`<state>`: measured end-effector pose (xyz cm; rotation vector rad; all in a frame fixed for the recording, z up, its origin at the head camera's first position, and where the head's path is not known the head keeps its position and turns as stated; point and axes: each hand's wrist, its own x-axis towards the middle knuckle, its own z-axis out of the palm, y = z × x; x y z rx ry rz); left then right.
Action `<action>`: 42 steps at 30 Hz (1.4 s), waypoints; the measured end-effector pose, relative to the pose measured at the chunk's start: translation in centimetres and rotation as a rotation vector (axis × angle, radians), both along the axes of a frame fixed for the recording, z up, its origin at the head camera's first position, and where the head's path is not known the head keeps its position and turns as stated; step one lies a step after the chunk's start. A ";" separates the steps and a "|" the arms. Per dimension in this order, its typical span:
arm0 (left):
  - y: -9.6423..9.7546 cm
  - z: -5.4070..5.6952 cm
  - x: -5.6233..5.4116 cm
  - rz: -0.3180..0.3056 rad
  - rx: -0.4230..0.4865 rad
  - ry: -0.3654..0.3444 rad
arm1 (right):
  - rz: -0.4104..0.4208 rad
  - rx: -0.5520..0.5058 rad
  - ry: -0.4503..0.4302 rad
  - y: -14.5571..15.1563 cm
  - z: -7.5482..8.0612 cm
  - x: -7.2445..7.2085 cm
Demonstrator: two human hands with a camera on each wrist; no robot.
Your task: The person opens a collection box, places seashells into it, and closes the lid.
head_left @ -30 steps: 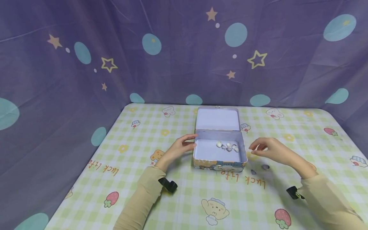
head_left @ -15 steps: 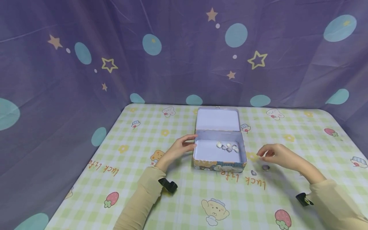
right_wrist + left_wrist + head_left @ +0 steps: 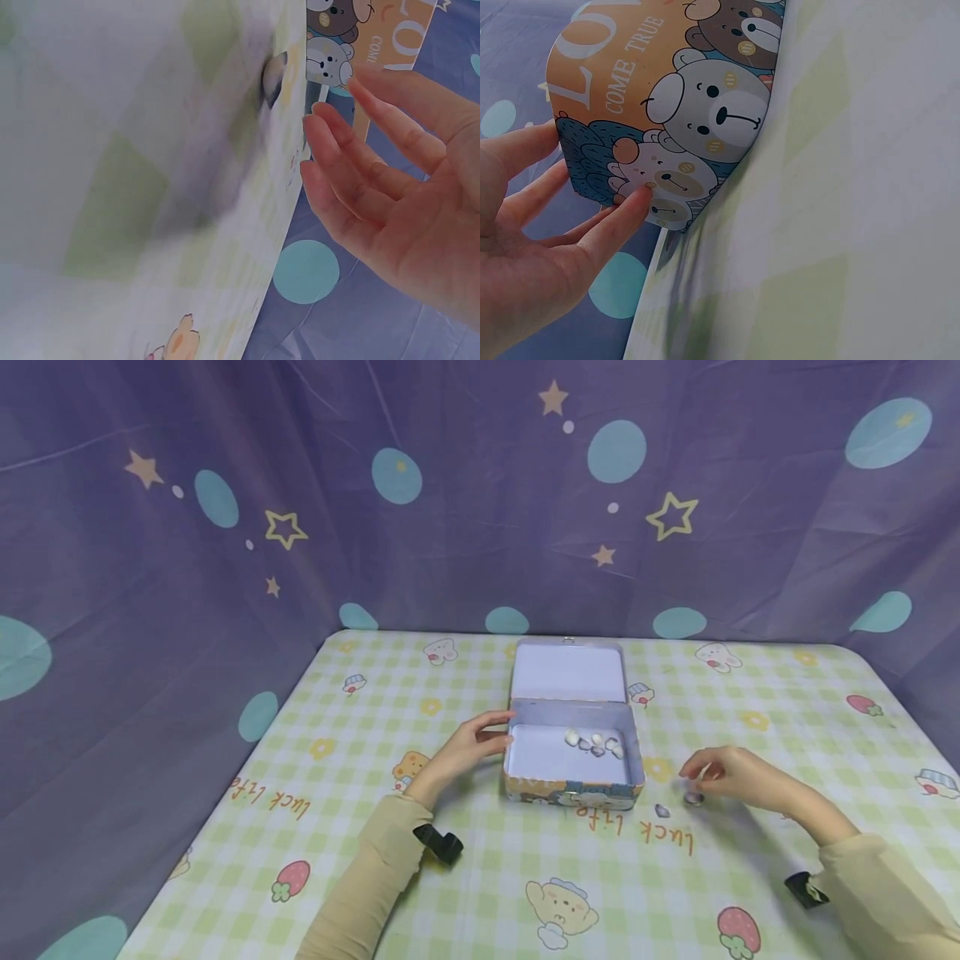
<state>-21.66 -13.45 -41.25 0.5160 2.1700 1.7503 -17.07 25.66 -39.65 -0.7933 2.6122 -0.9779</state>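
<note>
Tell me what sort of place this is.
Probably a curtained-off recording corner indoors, though the wider room is hidden. A purple star-print curtain hangs close behind and beside the work surface, a checked cloth covers it, and two black wrist-worn devices look like cameras.

Purple curtain [image 3: 480,552], printed stars [image 3: 553,398], teal ovals [image 3: 617,452], behind green-checked tablecloth [image 3: 480,893].

Small pebble-like pieces [image 3: 597,751] cluster inside the open bear-printed tin [image 3: 536,758]; two greyish pieces [image 3: 662,811] lie to its right.
</note>
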 end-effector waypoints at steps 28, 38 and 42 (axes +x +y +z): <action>0.4 2.6 1.4 -0.025 -0.005 -0.012 | 0.007 -0.009 -0.051 0.5 -1.8 0.0; 0.1 0.7 0.1 -0.023 0.007 -0.018 | -0.022 0.027 -0.059 0.1 -2.0 0.1; 0.0 0.0 -0.2 -0.014 0.004 -0.008 | -0.023 0.036 -0.051 0.0 -2.1 0.2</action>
